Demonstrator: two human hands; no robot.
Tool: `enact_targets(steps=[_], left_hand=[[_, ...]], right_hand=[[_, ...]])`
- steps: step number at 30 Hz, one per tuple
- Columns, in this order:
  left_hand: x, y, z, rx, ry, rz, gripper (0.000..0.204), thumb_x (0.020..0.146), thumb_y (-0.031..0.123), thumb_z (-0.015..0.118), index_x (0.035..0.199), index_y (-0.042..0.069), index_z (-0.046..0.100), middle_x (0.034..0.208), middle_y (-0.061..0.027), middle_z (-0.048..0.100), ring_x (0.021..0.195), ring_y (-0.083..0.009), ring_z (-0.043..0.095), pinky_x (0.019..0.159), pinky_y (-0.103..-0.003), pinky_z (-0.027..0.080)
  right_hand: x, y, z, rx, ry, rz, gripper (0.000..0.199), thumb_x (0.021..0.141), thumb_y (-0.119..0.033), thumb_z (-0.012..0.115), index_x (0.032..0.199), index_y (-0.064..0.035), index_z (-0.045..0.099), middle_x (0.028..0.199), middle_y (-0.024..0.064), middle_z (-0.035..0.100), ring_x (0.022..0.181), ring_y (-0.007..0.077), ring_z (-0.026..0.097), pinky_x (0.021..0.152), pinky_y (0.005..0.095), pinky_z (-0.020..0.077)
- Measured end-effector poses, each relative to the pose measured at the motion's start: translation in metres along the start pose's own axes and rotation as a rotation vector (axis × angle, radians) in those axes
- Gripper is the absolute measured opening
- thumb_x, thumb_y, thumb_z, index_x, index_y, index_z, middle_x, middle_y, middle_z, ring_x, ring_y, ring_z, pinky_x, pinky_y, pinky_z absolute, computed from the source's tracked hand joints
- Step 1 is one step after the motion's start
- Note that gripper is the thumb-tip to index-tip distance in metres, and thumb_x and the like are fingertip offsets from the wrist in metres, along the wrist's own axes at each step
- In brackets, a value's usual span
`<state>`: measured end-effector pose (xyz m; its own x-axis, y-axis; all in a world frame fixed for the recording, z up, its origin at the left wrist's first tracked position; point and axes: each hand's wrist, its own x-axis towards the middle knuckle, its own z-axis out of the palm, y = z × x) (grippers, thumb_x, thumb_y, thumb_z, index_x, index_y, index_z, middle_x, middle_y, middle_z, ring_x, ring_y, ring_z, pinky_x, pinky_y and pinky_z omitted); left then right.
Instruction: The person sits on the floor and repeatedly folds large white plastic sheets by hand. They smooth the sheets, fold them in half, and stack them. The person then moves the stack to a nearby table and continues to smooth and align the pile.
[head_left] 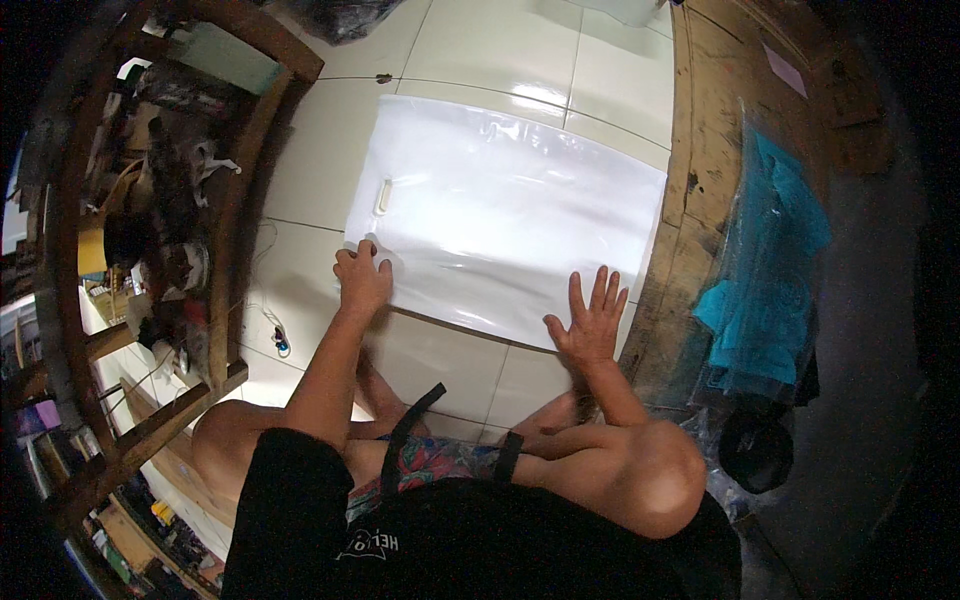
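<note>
Your left hand [365, 281] curls at the near-left corner of the white plastic sheet [510, 215]; whether it pinches, can't tell. Your right hand [592, 328] lies on it, fingers spread, gripping nothing. Sheet rests on tiled floor [310, 170], at the floor's right edge beside wooden planks [712, 110].

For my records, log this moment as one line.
white sheet: lying on tiled floor; left hand: curled at near-left corner; right hand: open on near-right part
</note>
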<state>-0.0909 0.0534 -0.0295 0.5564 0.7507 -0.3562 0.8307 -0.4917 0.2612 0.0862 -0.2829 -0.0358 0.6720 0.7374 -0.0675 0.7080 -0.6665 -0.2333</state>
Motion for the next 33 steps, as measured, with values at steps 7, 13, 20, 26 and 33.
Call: enact_targets(steps=[7,13,20,26,33], left_hand=[[-0.033,0.062,0.040,0.035,0.291,0.393,0.047,0.076,0.017,0.069,0.119,0.004,0.054,0.108,-0.0216,0.052,0.102,-0.0355,0.047,0.091,-0.047,0.039],[-0.125,0.170,0.071,-0.052,-0.153,0.496,0.028,0.079,0.015,0.061,0.105,0.005,0.061,0.105,-0.0191,0.050,0.099,-0.0356,0.047,0.086,-0.049,0.042],[-0.085,0.099,0.054,-0.055,-0.092,0.342,0.036,0.075,0.009,0.059,0.109,-0.001,0.056,0.111,-0.0280,0.046,0.103,-0.0412,0.045,0.092,-0.049,0.039],[-0.044,0.025,0.020,-0.035,0.090,0.081,0.033,0.072,0.005,0.059,0.104,-0.002,0.055,0.105,-0.0252,0.047,0.100,-0.0396,0.045,0.090,-0.049,0.039],[-0.020,-0.011,0.003,-0.039,0.101,0.050,0.033,0.074,0.009,0.063,0.105,0.000,0.054,0.106,-0.0240,0.048,0.103,-0.0379,0.046,0.090,-0.047,0.040]], right_hand=[[0.003,-0.001,0.002,0.016,0.007,-0.013,0.083,0.081,-0.058,0.060,0.146,-0.0157,0.032,0.153,0.0282,0.006,0.141,0.0477,0.003,0.109,0.0652,0.0048],[0.000,0.000,0.002,-0.014,0.012,-0.023,0.081,0.082,-0.059,0.057,0.146,-0.0146,0.033,0.153,0.0285,0.007,0.141,0.0482,0.004,0.109,0.0650,0.0055],[-0.001,0.004,0.005,-0.032,0.008,-0.015,0.081,0.083,-0.059,0.057,0.146,-0.0146,0.032,0.153,0.0281,0.008,0.141,0.0484,0.005,0.109,0.0649,0.0063],[0.000,0.003,0.002,0.006,0.037,-0.017,0.080,0.083,-0.060,0.055,0.146,-0.0147,0.033,0.153,0.0273,0.007,0.141,0.0477,0.006,0.109,0.0653,0.0070],[0.000,0.003,0.005,0.007,0.033,-0.007,0.081,0.081,-0.059,0.058,0.145,-0.0147,0.035,0.153,0.0270,0.008,0.141,0.0473,0.006,0.109,0.0653,0.0069]])
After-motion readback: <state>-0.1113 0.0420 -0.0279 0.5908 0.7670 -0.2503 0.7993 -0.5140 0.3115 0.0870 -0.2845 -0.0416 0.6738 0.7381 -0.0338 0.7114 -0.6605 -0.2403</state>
